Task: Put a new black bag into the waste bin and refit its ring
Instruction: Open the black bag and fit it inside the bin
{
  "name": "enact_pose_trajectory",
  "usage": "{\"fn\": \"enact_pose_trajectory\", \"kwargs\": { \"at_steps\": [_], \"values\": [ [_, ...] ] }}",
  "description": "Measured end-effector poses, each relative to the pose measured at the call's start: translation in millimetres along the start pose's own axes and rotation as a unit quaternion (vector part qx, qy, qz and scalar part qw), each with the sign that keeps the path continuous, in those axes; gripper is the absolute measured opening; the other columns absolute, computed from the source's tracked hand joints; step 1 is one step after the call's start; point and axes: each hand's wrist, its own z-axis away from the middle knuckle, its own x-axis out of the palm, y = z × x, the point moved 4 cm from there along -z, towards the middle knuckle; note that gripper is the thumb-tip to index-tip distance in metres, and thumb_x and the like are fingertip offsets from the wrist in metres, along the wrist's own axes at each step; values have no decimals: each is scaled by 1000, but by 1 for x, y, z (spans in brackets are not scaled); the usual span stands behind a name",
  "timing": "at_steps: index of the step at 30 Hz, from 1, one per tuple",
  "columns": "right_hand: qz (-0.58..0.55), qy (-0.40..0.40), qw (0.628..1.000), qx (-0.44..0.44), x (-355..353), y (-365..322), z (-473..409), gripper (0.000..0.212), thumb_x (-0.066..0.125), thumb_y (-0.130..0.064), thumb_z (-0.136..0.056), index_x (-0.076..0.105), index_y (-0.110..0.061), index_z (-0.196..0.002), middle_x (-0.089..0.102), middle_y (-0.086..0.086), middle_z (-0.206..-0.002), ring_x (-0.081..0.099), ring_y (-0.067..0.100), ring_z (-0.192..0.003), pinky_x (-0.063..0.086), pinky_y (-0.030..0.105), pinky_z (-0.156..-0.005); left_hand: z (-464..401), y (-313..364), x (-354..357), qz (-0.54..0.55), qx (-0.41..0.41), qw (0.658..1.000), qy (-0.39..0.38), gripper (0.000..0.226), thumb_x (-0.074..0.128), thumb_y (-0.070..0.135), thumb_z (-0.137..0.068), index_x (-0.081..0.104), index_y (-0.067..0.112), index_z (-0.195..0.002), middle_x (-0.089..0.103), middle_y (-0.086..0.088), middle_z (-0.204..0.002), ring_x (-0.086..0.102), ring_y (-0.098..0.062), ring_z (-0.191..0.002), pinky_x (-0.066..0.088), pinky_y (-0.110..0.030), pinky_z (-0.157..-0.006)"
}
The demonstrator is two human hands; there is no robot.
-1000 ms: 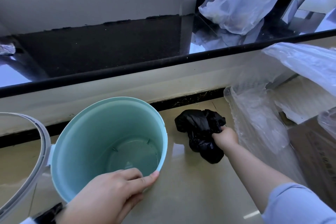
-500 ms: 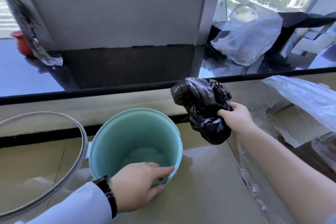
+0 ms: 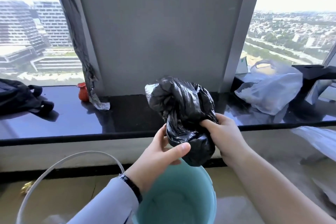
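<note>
A crumpled black bag [image 3: 181, 111] hangs in the air above the teal waste bin [image 3: 180, 198], which stands on the floor at the bottom middle with nothing inside it. My right hand [image 3: 225, 136] grips the bag's right side, fingers dug into the plastic. My left hand [image 3: 160, 151] holds the bag's lower left, thumb pressed on its bottom bulge. The bin's white ring [image 3: 60, 167] stands tilted open to the left of the bin, its lower part hidden by my sleeve.
A dark window ledge [image 3: 72, 120] runs across just behind the bag. On it lie a black pouch [image 3: 20, 98] at left, a small red pot [image 3: 82, 93], and a clear plastic bag [image 3: 271, 89] at right. More clear plastic [image 3: 316, 140] hangs at the right.
My right hand lifted the black bag from the floor up over the bin. My left hand left the bin's rim and took hold of the bag. The view tilted upward.
</note>
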Motion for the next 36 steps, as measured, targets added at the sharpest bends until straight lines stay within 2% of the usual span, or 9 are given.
{"fn": "enact_pose_trajectory", "kwargs": {
  "at_steps": [4,9,11,14,17,23,27,33,36],
  "values": [
    [4,-50,998,28,32,11,12,10,67,-21,-85,75,-16,-86,80,11,-84,69,17,-73,61,40,-72,-3,-2,-14,38,27,997,66,59,78,8,-72,59,15,-127,75,-4,-119,67,-21,-115,56,-38,-95],
    [122,-43,992,4,29,9,7,30,62,-36,-88,68,-6,-90,68,17,-76,55,15,-62,50,36,-66,-4,-10,-41,-9,26,992,124,47,70,1,-71,66,16,-115,77,-10,-108,70,-25,-106,56,-42,-93],
    [140,-19,990,-12,24,6,4,31,61,-35,-89,64,-5,-83,53,3,-63,47,16,-63,43,33,-64,-3,-13,-50,-34,23,990,135,41,67,1,-70,69,20,-106,77,-12,-101,71,-21,-94,58,-36,-85],
    [140,-19,990,-19,19,2,0,29,59,-33,-89,63,-5,-83,50,-2,-68,44,15,-68,41,34,-67,-2,-14,-58,-59,22,987,149,37,65,-10,-76,71,19,-100,76,-14,-97,69,-14,-83,58,-24,-74],
    [85,-26,996,-13,14,-5,-4,23,58,-24,-90,69,-4,-90,62,0,-75,57,15,-70,46,31,-67,-1,-14,-66,-77,21,984,159,37,62,-17,-80,71,15,-97,75,-18,-97,68,-16,-81,59,-28,-74],
    [-32,-3,999,2,-9,-26,-8,22,55,-8,-94,74,-17,-87,77,5,-86,74,16,-65,56,24,-59,0,-17,-81,-137,20,974,177,33,61,-17,-79,70,10,-96,72,-25,-98,65,-25,-83,55,-56,-90],
    [-80,16,997,-1,-26,-38,-11,19,55,-5,-94,73,-8,-97,78,8,-87,75,18,-63,61,24,-58,-2,-18,-92,-183,19,965,186,39,64,-14,-78,72,22,-91,76,-16,-92,70,-34,-89,56,-55,-89],
    [-137,47,989,-30,-49,-51,-13,19,59,-5,-93,70,-14,-81,76,-2,-68,71,10,-54,61,22,-54,-1,-19,-95,-241,32,955,173,32,68,-12,-77,73,16,-91,77,-11,-86,66,-17,-78,58,-52,-86],
    [-154,57,985,-47,-59,-57,-12,16,61,-7,-94,71,-15,-85,78,-4,-68,73,11,-60,58,20,-54,2,-20,-95,-277,45,944,172,36,71,-9,-76,74,24,-90,77,-1,-84,67,-8,-75,60,-40,-81]
  ]
}}
